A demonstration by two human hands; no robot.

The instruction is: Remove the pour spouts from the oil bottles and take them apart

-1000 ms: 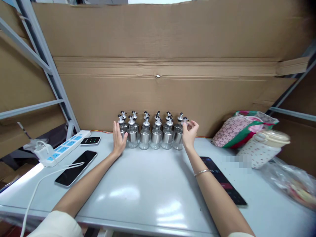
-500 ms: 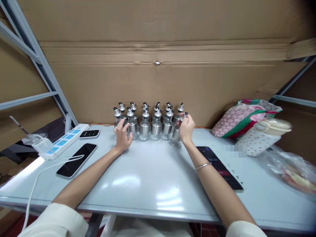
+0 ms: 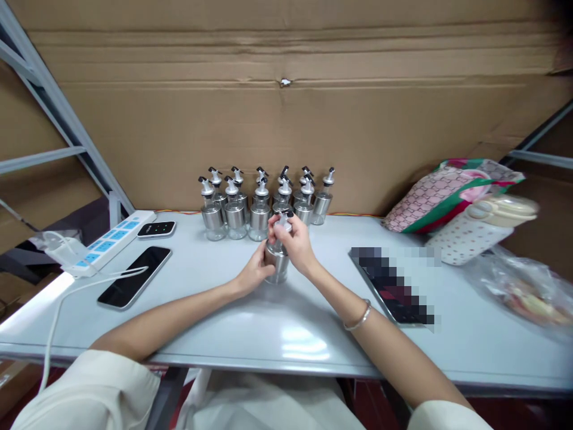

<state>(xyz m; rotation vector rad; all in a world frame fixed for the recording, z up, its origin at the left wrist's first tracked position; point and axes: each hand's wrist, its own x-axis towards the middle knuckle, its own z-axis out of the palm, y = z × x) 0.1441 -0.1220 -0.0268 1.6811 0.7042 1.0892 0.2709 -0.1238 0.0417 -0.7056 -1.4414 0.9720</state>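
Note:
An oil dispenser bottle [image 3: 278,263], clear glass with a steel band and a pourer top, stands upright in front of me. My left hand [image 3: 256,270] wraps round its body from the left. The fingers of my right hand [image 3: 293,239] close on its silver pourer neck, just under the black spout lever. Behind it, several matching oil bottles [image 3: 235,214] stand upright in two rows by the cardboard wall. The held bottle partly hides those in the middle.
On the left lie a power strip [image 3: 114,242], a small black device [image 3: 156,229] and a phone [image 3: 134,278] with a white cable. To the right are a blurred-out tablet or phone [image 3: 385,286], a pink patterned bag [image 3: 430,200], a dotted flask [image 3: 465,233] and a plastic bag [image 3: 528,292].
My right hand has brought the bottle from the right end of the rows to the middle front. My left hand has left the row's left end and taken hold of the bottle's body.

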